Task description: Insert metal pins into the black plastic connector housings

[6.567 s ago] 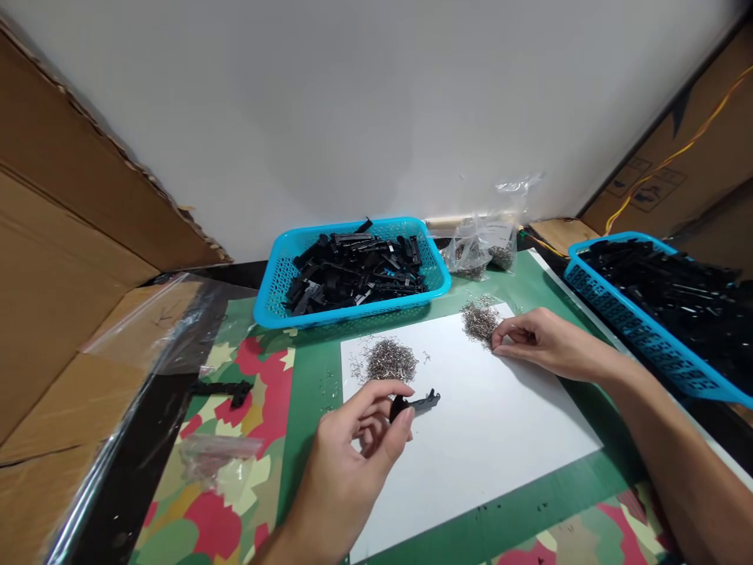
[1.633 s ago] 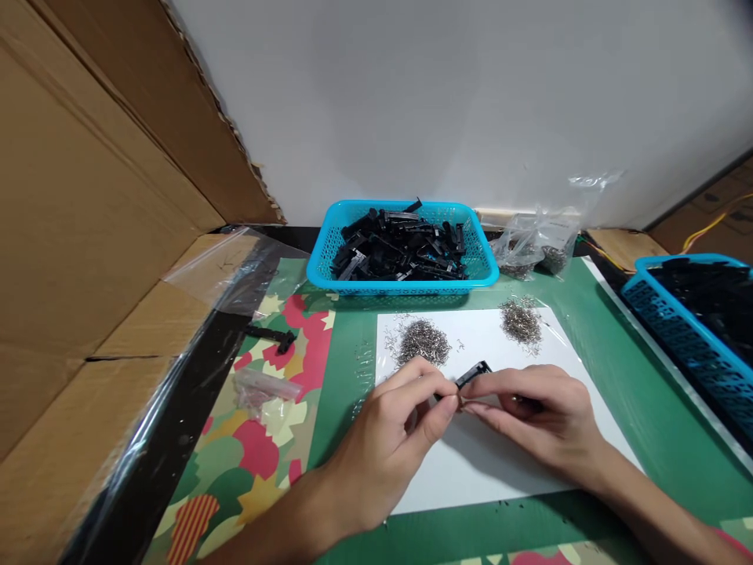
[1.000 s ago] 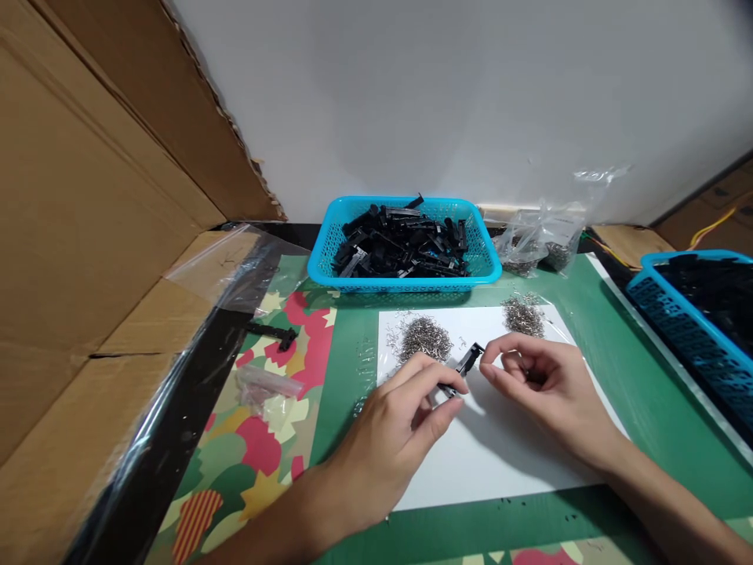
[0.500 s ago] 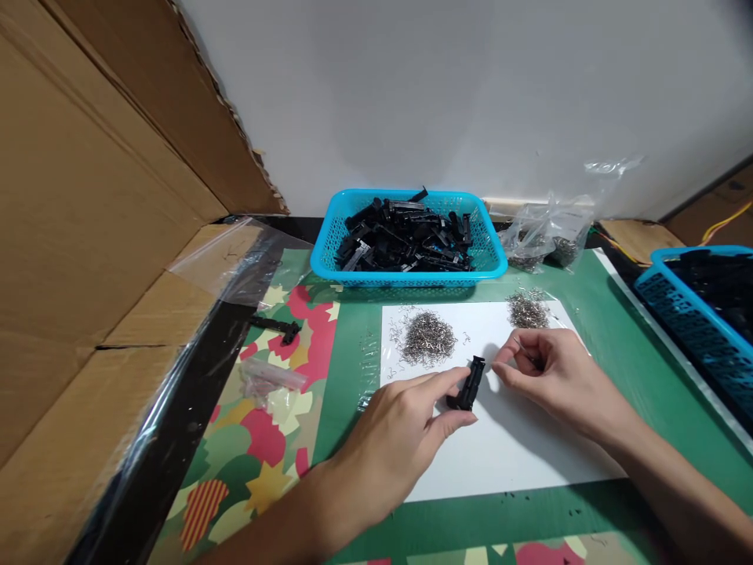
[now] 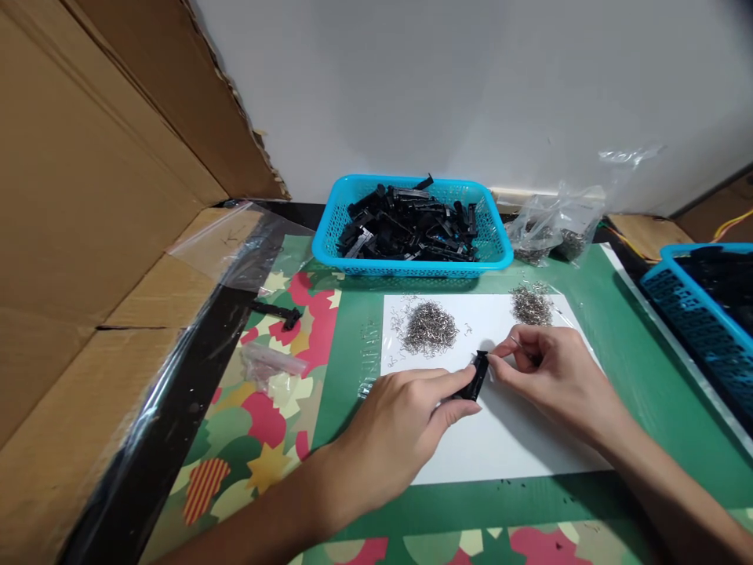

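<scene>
Between the thumb and fingers of my left hand (image 5: 412, 408) is a slim black plastic part (image 5: 479, 378), tilted over the white sheet (image 5: 459, 455). My right hand (image 5: 538, 365) is pinched at the part's upper end; what its fingertips hold, perhaps a small metal piece, is too small to make out. A pile of small bent metal wire pieces (image 5: 431, 328) lies on the sheet beyond my left hand. Just behind my right hand is a second pile of small metal pieces (image 5: 530, 303).
A blue basket (image 5: 412, 269) full of black plastic parts stands at the back. Clear bags (image 5: 556, 231) of metal pieces lie beside it. Another blue basket (image 5: 676, 290) is at right. One black part (image 5: 276, 312) and a small plastic bag (image 5: 274, 367) lie left, near cardboard (image 5: 141, 302).
My right hand has moved left to the upper end of the black part. My left fingers now cover more of the part. The view has shifted slightly.
</scene>
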`<state>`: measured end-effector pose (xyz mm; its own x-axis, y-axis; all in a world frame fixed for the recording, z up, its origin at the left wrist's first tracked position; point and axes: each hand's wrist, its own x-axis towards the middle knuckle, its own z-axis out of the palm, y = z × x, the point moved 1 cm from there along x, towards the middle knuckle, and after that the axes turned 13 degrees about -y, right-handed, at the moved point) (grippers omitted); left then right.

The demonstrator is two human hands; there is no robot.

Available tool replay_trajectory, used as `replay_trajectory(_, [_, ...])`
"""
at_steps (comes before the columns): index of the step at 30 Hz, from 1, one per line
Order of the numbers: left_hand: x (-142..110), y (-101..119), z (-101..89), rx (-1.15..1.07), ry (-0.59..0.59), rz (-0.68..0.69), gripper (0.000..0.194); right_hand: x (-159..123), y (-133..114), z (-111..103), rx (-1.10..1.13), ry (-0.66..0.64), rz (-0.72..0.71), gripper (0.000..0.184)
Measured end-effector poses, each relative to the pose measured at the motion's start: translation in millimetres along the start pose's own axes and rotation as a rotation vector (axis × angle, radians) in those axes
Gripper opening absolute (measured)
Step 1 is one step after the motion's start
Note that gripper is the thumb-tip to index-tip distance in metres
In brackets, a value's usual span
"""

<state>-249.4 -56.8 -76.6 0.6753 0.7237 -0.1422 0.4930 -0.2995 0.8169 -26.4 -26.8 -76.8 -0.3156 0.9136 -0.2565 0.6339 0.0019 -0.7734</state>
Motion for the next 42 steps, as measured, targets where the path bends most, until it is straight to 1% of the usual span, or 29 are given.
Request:
replay_trajectory(10, [1.7,2.1,-0.1,0.001,0.005,0.033,0.03,-3.5,-0.5,-1.5,-0.028,0.004,-0.035,0.035])
replay_trajectory(12, [1.8,2.4,0.0,0.008,0.012,0.034,0.029,-3.3,0.8,-5.6,-0.03,-0.006,-0.048,0.036])
replay_trajectory(15, [1.9,1.8,0.2,0.022,0.027,0.034,0.031,-3.6,4.7,-16.9,-0.039,-0.069,-0.068,0.034])
replay_trajectory(17, [2.0,0.7,0.5,0.038,0.036,0.041,0.032,-5.3,8.8,-24.0,-0.031,-0.068,-0.055,0.039])
replay_trajectory(18, [2.1,0.1,0.8,0.045,0.037,0.047,0.033,-6.6,11.1,-26.4,-0.016,-0.025,-0.047,0.041])
replay_trajectory(20, [2.1,-1.3,1.6,0.058,0.037,0.059,0.033,-9.5,15.1,-27.8,0.044,0.12,-0.066,0.045])
replay_trajectory(22, [1.9,-2.1,2.8,0.077,0.033,0.078,0.034,-11.9,17.6,-25.5,0.135,0.268,-0.142,0.052])
replay_trajectory(23, [1.7,-2.2,3.5,0.089,0.026,0.09,0.035,-12.3,18.2,-23.7,0.185,0.318,-0.194,0.055])
replay_trajectory(25, [1.2,-1.8,4.7,0.109,0.005,0.114,0.035,-11.7,18.3,-21.3,0.268,0.367,-0.307,0.057])
replay_trajectory(28, [0.4,-0.7,5.9,0.124,-0.033,0.127,0.033,-10.2,17.5,-21.2,0.278,0.393,-0.447,0.057])
replay_trajectory(29, [0.1,-0.4,6.2,0.13,-0.042,0.129,0.033,-10.7,17.5,-21.2,0.264,0.406,-0.449,0.059])
replay_trajectory(30, [-0.2,-0.3,6.4,0.137,-0.047,0.131,0.033,-11.7,17.7,-20.7,0.244,0.422,-0.417,0.062])
replay_trajectory(32, [-0.6,-0.3,7.0,0.149,-0.054,0.139,0.033,-14.9,18.1,-17.5,0.202,0.455,-0.293,0.068])
replay_trajectory(34, [-0.9,-0.6,7.4,0.154,-0.053,0.146,0.033,-17.4,16.8,-11.8,0.164,0.469,-0.202,0.07])
replay_trajectory(37, [-0.6,-0.7,7.3,0.153,-0.056,0.15,0.033,-16.7,11.4,-3.2,0.126,0.446,-0.194,0.067])
replay_trajectory(40, [-0.2,0.3,6.4,0.155,-0.066,0.142,0.033,-13.0,6.1,0.8,0.068,0.373,-0.217,0.065])
replay_trajectory(42, [-0.1,1.1,5.7,0.158,-0.068,0.133,0.033,-11.5,4.5,0.9,0.037,0.327,-0.233,0.068])
